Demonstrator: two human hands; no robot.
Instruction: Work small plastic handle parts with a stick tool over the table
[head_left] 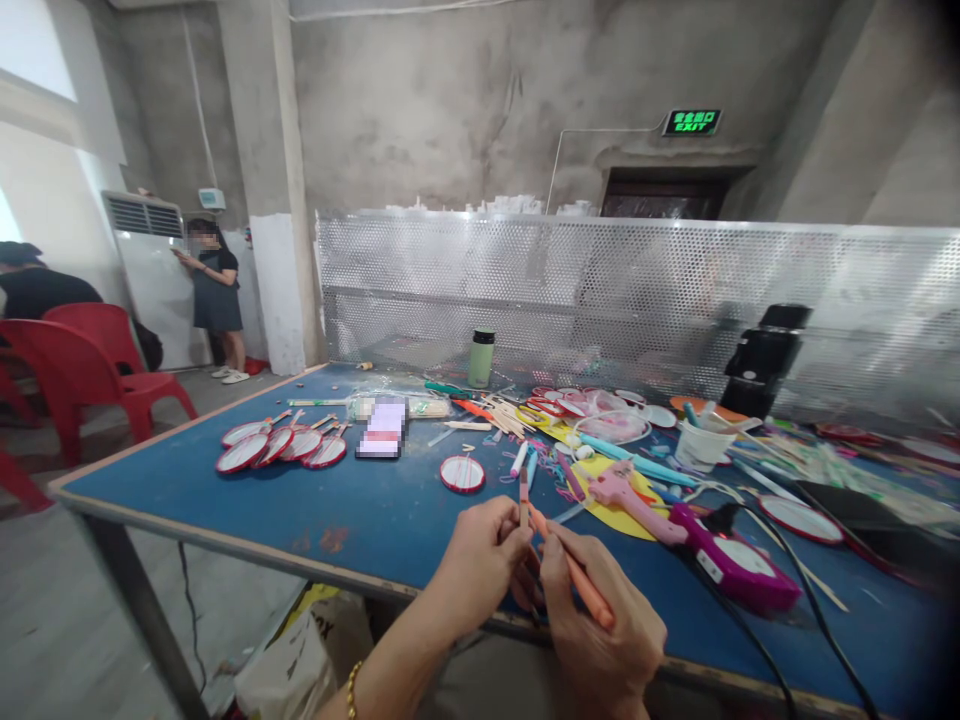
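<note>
My left hand (480, 550) pinches a thin flat stick (524, 490), brownish with a paler band, which stands upright above the fingers. Wrapped around an orange pen (589, 592) is my right hand (611, 625), close beside the left at the table's front edge. The pen's narrow end points up and left to the stick; whether the two touch I cannot tell. What lies between the palms is partly hidden. Just beyond the hands is a round white disc with a red rim (462, 474). Several similar red-rimmed discs (281, 445) overlap at the left, with short sticks attached.
A phone (382, 430) lies behind the single disc, and a green tumbler (481, 360) stands farther back. Right of my hands are a pink-and-purple glue gun (690, 535), a black cable and a white cup (703, 447) of tools. Sticks and coloured pieces clutter the table's right half.
</note>
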